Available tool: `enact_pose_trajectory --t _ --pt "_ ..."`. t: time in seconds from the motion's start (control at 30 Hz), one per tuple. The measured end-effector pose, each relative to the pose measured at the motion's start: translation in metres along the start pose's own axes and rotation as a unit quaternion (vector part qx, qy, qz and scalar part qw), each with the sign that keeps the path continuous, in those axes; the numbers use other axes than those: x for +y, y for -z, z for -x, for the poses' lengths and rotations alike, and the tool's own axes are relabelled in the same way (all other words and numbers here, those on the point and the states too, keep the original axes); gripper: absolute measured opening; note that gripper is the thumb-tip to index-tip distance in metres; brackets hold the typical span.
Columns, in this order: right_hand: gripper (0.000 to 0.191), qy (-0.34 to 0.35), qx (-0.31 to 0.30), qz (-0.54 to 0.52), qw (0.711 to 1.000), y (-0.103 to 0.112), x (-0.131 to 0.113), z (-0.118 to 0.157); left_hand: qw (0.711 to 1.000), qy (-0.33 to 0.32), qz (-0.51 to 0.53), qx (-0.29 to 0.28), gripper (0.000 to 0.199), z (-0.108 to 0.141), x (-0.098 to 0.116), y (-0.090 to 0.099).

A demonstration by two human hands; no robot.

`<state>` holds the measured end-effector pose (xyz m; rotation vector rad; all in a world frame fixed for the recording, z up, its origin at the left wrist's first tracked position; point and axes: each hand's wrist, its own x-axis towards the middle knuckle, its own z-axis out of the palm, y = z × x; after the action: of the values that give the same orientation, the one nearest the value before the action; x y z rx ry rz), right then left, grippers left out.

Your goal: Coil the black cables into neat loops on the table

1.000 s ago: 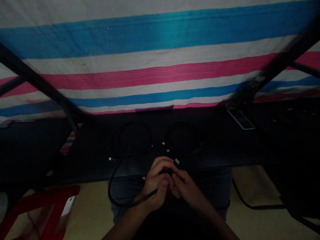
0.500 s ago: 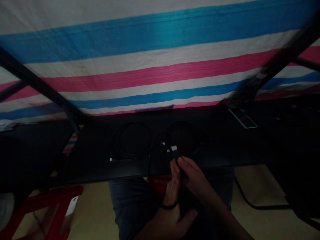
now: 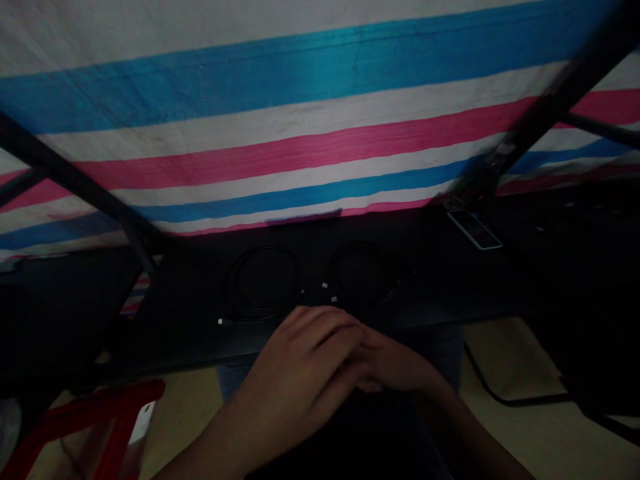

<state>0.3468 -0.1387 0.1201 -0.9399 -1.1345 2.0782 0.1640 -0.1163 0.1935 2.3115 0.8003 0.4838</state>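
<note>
Nearest first: we have the left hand [image 3: 300, 360] lying over the right hand [image 3: 395, 365], both low at the front edge of the black tabletop [image 3: 175, 340]. Both are in a narrow pose, fingers curled and folded together. We see no cable in either, but we cannot tell whether the closed fingers hide something small. Dark trousers [image 3: 445, 353] show just behind the hands, below the table edge.

At 12 o'clock from the hands, just past the fingertips, sit the left coil of black cable [image 3: 263, 283] and the right coil of black cable [image 3: 365, 273], side by side. Small white connector tips [image 3: 325, 285] lie between them. For good handling we should keep the loops loose and the tips unpinched.

At 7 o'clock, a red plastic stool [image 3: 100, 420] sits on the floor. At 2 o'clock, a flat white-edged device [image 3: 474, 229] lies on the table. Farthest off, black metal bars [image 3: 65, 167] cross a striped tarp [image 3: 300, 153].
</note>
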Motion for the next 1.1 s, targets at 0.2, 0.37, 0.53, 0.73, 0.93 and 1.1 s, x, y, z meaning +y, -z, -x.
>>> enact_pose_trajectory --t 0.2,0.37,0.53,0.73,0.93,1.1 --pt "0.048 -0.043 -0.027 0.049 0.997 0.006 -0.005 0.008 0.981 0.122 0.012 -0.153 0.035 -0.012 -0.029 -0.014" --pt "0.051 -0.075 -0.061 0.08 0.992 0.022 -0.009 0.017 0.965 0.101 0.147 -0.194 0.041 0.002 -0.056 -0.003" --pt "0.048 -0.058 -0.064 0.091 0.992 0.039 -0.009 0.022 0.94 0.136 0.269 -0.162 0.038 0.018 -0.08 0.01" --pt "0.044 -0.008 0.007 0.094 0.996 0.052 -0.006 0.026 0.891 0.192 0.398 -0.099 0.042 0.04 -0.101 0.014" --pt "0.042 0.051 0.068 0.138 0.987 0.053 -0.003 0.022 0.851 0.232 0.467 -0.063 0.054 0.054 -0.116 0.001" --pt "0.04 0.074 0.157 0.109 0.979 0.058 -0.004 0.019 0.81 0.235 0.536 -0.02 0.057 0.065 -0.126 -0.008"
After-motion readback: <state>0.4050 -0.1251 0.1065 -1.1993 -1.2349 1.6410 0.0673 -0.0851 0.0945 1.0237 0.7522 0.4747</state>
